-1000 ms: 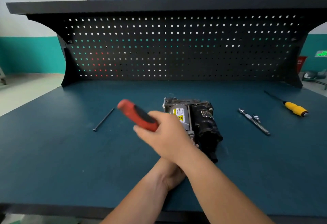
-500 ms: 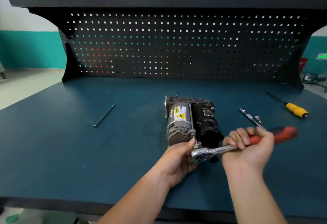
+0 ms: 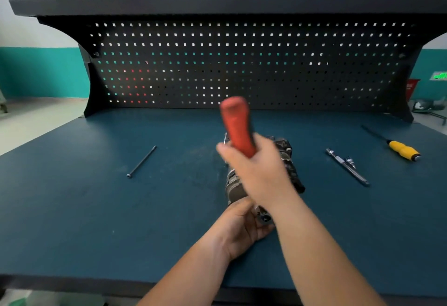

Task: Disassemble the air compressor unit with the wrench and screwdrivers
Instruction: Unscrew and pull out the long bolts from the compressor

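The air compressor unit point(image 3: 289, 158) lies mid-bench, mostly hidden behind my right hand. My right hand point(image 3: 260, 172) grips the red handle of the ratchet wrench point(image 3: 237, 125), which points up and away and is blurred by motion. My left hand point(image 3: 244, 223) sits at the unit's near end with its fingers curled around the wrench head there. A yellow-handled screwdriver point(image 3: 401, 149) lies at the far right.
A long black bolt point(image 3: 142, 161) lies on the blue bench top point(image 3: 84, 221) to the left. A metal extension bar with a small socket point(image 3: 347, 166) lies right of the unit. The black pegboard point(image 3: 242, 63) closes off the back.
My right hand has swung the wrench handle from the right side, low over the bench, up and round to above the unit. My left hand has stayed at the wrench head.
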Available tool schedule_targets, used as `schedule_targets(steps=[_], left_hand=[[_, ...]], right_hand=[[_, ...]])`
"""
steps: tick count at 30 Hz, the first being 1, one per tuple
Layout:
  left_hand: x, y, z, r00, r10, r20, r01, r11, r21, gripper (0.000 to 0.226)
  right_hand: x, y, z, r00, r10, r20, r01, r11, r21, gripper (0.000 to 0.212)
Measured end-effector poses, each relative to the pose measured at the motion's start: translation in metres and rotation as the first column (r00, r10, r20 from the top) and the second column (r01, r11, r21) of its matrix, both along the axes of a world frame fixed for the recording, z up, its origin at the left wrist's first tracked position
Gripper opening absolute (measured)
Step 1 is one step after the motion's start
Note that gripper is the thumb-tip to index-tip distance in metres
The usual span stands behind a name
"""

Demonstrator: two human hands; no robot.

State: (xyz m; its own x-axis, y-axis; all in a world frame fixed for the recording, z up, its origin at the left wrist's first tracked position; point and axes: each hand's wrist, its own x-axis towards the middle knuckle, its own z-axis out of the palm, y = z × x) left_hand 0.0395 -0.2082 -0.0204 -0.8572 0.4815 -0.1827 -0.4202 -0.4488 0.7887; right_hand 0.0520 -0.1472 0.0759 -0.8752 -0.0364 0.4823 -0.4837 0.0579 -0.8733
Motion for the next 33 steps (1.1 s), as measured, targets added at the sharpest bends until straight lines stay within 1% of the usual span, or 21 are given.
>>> schedule_targets(steps=[2, 3, 4, 6, 7, 9, 11, 12, 14, 15, 17, 20, 22, 23, 25, 26, 27, 28, 29, 31, 33], left_hand=[[-0.001, -0.002, -0.001, 1.0, -0.012, 0.013, 0.011, 0.999, 0.051, 0.011], [-0.002, -0.002, -0.002, 0.999, -0.014, 0.04, 0.011, 0.996, 0.086, 0.014], [-0.002, -0.003, -0.002, 0.997, -0.019, 0.072, 0.011, 0.992, 0.122, 0.015], [-0.001, -0.004, -0.001, 0.997, -0.027, 0.07, 0.014, 0.984, 0.176, 0.013], [-0.001, -0.004, -0.002, 0.999, -0.026, 0.036, 0.02, 0.984, 0.177, 0.014], [-0.001, -0.002, -0.003, 0.999, -0.006, -0.034, 0.009, 0.995, 0.099, 0.018], [-0.002, 0.0, -0.003, 0.998, 0.036, -0.061, -0.035, 0.999, 0.01, 0.017], [-0.001, 0.001, -0.002, 0.997, 0.053, -0.051, -0.053, 0.999, -0.006, 0.014], [-0.001, 0.001, 0.0, 0.998, 0.053, -0.035, -0.054, 0.998, -0.014, 0.014], [-0.001, 0.002, 0.001, 0.998, 0.047, -0.032, -0.048, 0.999, -0.017, 0.016], [-0.001, 0.002, 0.002, 0.999, 0.04, -0.036, -0.042, 0.999, -0.035, 0.017], [-0.001, 0.003, 0.001, 0.998, 0.047, -0.03, -0.048, 0.998, -0.035, 0.016], [-0.001, 0.003, 0.001, 0.999, 0.051, -0.015, -0.051, 0.998, -0.025, 0.016], [-0.001, 0.003, 0.001, 0.999, 0.05, -0.012, -0.05, 0.999, -0.023, 0.016], [-0.001, 0.003, 0.001, 0.999, 0.044, -0.006, -0.044, 0.999, -0.022, 0.016], [0.0, 0.003, 0.001, 0.999, 0.04, 0.002, -0.04, 0.999, -0.02, 0.016], [-0.001, 0.003, 0.0, 0.999, 0.035, 0.008, -0.035, 0.999, -0.017, 0.017], [-0.001, 0.003, 0.0, 0.999, 0.03, 0.016, -0.03, 0.999, -0.014, 0.017], [-0.002, 0.002, 0.0, 0.999, 0.022, 0.023, -0.022, 1.0, -0.011, 0.017], [-0.002, 0.002, 0.0, 0.999, 0.005, 0.037, -0.005, 1.0, 0.0, 0.016], [-0.002, 0.002, 0.0, 0.999, -0.009, 0.038, 0.009, 1.0, 0.003, 0.015]], right_hand=[[0.0, -0.017, -0.009, 0.998, -0.008, -0.064, 0.024, 0.97, 0.241, 0.037], [0.0, -0.023, -0.013, 0.996, -0.019, -0.086, 0.047, 0.94, 0.338, 0.039], [0.0, -0.027, -0.017, 0.994, -0.026, -0.103, 0.066, 0.912, 0.405, 0.04], [0.001, -0.029, -0.021, 0.991, -0.027, -0.128, 0.08, 0.896, 0.436, 0.041], [0.003, -0.027, -0.02, 0.991, -0.022, -0.135, 0.074, 0.914, 0.398, 0.04], [0.007, -0.017, -0.014, 0.992, -0.03, -0.123, 0.055, 0.977, 0.208, 0.034], [0.009, -0.001, -0.009, 0.998, -0.036, -0.044, 0.032, 0.995, -0.092, 0.025], [0.009, 0.008, -0.008, 1.0, -0.016, 0.006, 0.017, 0.964, -0.265, 0.021], [0.01, 0.025, -0.01, 0.999, 0.026, 0.024, -0.008, 0.821, -0.57, 0.023], [0.01, 0.033, -0.011, 1.0, 0.025, 0.007, -0.014, 0.736, -0.677, 0.025], [0.012, 0.045, -0.016, 1.0, -0.002, 0.004, 0.005, 0.585, -0.811, 0.027], [0.014, 0.059, -0.031, 0.991, -0.053, 0.125, 0.135, 0.353, -0.926, 0.02], [0.013, 0.064, -0.043, 0.971, -0.058, 0.231, 0.238, 0.185, -0.953, 0.015], [0.012, 0.065, -0.047, 0.961, -0.054, 0.272, 0.276, 0.126, -0.953, 0.015], [0.012, 0.065, -0.051, 0.95, -0.058, 0.308, 0.312, 0.08, -0.947, 0.016], [0.011, 0.064, -0.049, 0.95, -0.067, 0.305, 0.311, 0.092, -0.946, 0.018], [0.011, 0.063, -0.045, 0.953, -0.08, 0.292, 0.3, 0.131, -0.945, 0.02], [0.01, 0.062, -0.039, 0.958, -0.097, 0.271, 0.285, 0.193, -0.939, 0.022], [0.009, 0.06, -0.033, 0.963, -0.113, 0.246, 0.268, 0.269, -0.925, 0.026], [0.006, 0.053, -0.019, 0.976, -0.133, 0.174, 0.216, 0.457, -0.863, 0.031], [0.002, 0.043, -0.006, 0.986, -0.127, 0.104, 0.162, 0.658, -0.735, 0.029]])
